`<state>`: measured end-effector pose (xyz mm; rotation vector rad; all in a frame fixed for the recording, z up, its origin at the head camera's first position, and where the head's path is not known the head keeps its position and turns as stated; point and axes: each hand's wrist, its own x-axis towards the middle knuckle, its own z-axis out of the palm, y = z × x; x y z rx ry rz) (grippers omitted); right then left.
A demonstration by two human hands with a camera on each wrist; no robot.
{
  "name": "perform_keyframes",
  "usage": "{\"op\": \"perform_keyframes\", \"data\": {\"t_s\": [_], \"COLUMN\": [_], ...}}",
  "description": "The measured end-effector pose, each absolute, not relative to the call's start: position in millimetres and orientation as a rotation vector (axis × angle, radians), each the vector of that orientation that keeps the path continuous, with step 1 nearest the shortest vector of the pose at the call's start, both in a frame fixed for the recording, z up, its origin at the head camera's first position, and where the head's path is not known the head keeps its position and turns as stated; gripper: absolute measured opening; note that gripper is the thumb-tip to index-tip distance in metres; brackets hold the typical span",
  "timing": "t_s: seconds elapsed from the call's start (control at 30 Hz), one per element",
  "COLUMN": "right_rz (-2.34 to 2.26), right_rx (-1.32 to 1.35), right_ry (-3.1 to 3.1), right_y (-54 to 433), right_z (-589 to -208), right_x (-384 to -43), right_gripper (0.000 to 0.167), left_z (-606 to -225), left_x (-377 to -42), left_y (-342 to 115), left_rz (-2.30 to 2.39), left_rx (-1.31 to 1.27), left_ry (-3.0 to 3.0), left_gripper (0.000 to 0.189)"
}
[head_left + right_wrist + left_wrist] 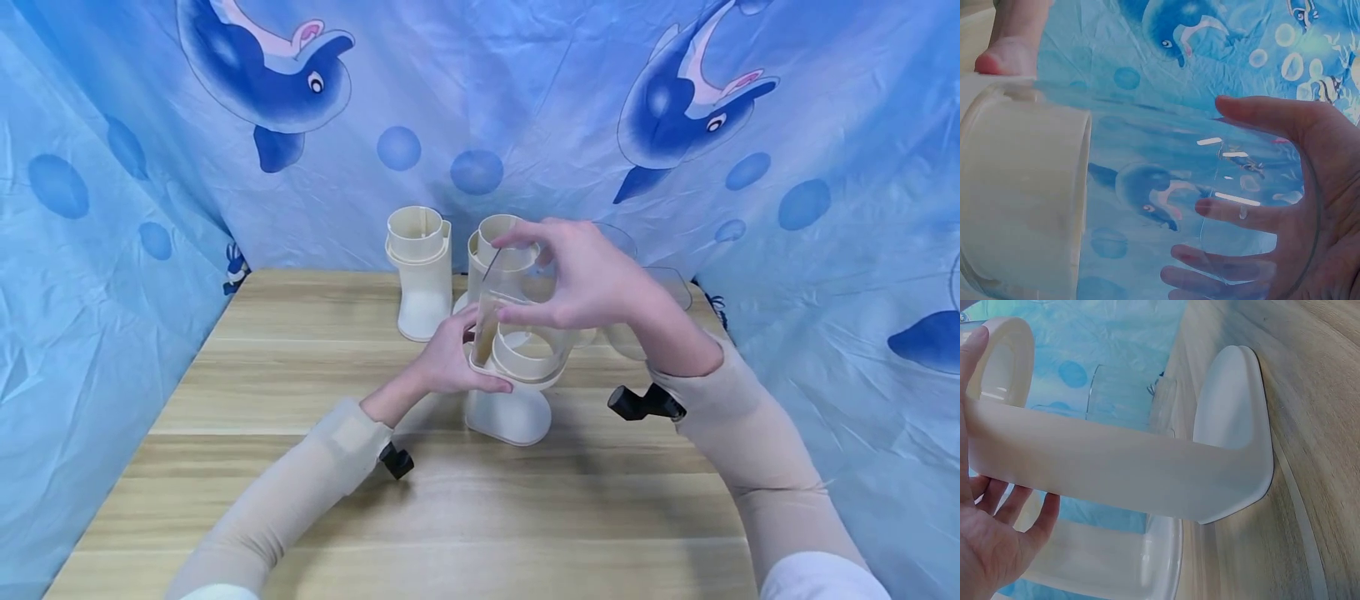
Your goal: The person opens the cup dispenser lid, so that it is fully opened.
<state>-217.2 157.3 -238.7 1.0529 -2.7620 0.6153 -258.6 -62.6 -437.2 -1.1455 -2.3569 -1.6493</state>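
A cream plastic stand (512, 417) with a ring-shaped top and a flat foot stands upright on the wooden table. My left hand (452, 357) grips its upper part; in the left wrist view the fingers curl around the column (1085, 456). Over the ring sits a clear, open-ended cylindrical container (1141, 250), its lower end around the cream ring. My right hand (585, 279) holds this container near its upper end, thumb on one side and fingers on the other. Whether the container is fully seated cannot be told.
Behind the held stand are two similar cream stands, one at the left (423, 287) and another partly hidden (476, 271). More clear containers (667, 287) stand at the back right, partly behind my right arm. A blue dolphin-print curtain (480, 100) surrounds the wooden table (300, 375).
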Motion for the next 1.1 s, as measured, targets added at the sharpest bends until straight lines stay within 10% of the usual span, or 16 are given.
{"op": "perform_keyframes", "data": {"t_s": [0.5, 1.1], "right_rz": [0.638, 0.895], "right_rx": [0.965, 1.038], "right_ry": [-2.690, -2.696], "right_y": [183, 191], "right_z": [-252, -255], "right_x": [-195, -211], "right_gripper": [0.096, 0.081], "left_z": [-435, -435], "left_x": [-255, -251], "left_y": [-60, -56], "left_rz": [-1.692, -1.722], "left_rx": [-1.137, -1.210], "left_ry": [-2.353, -2.349], "left_gripper": [0.103, 0.099]}}
